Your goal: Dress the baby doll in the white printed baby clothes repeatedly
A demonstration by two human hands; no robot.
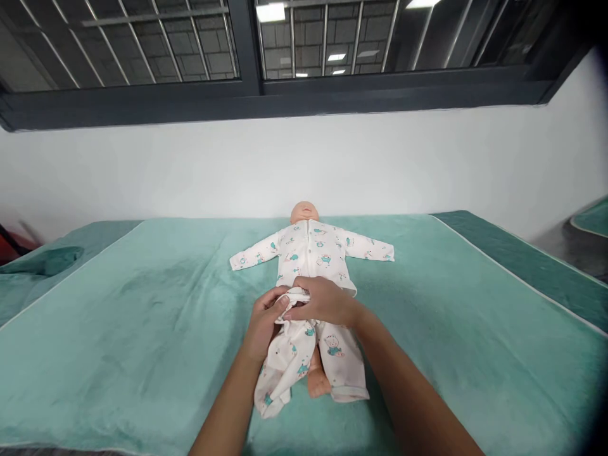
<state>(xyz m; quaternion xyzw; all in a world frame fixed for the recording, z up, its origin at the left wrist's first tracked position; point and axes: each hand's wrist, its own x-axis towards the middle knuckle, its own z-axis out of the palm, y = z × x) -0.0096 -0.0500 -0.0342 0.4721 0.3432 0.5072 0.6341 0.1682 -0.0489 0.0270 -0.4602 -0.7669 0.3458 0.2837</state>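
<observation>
A baby doll (304, 213) lies on its back, head toward the wall, wearing a white long-sleeved top (308, 253) with small teal and orange prints. Its sleeves spread out to both sides. Matching baby pants (289, 358) lie over its lower body. My left hand (263, 320) grips the gathered waistband at its left side, the thumb on top of the cloth. Across from it, my right hand (325, 301) pinches the same waistband, its fingers partly hidden. One bare doll foot (318, 382) shows between the two pant legs.
A green plush blanket (156, 354) with pale piping covers the bed, with a darker green band (513, 259) at the right. Behind stands a white wall (213, 164) below a dark-framed window (256, 101) with metal bars. A red and black object (9, 247) sits at the far left.
</observation>
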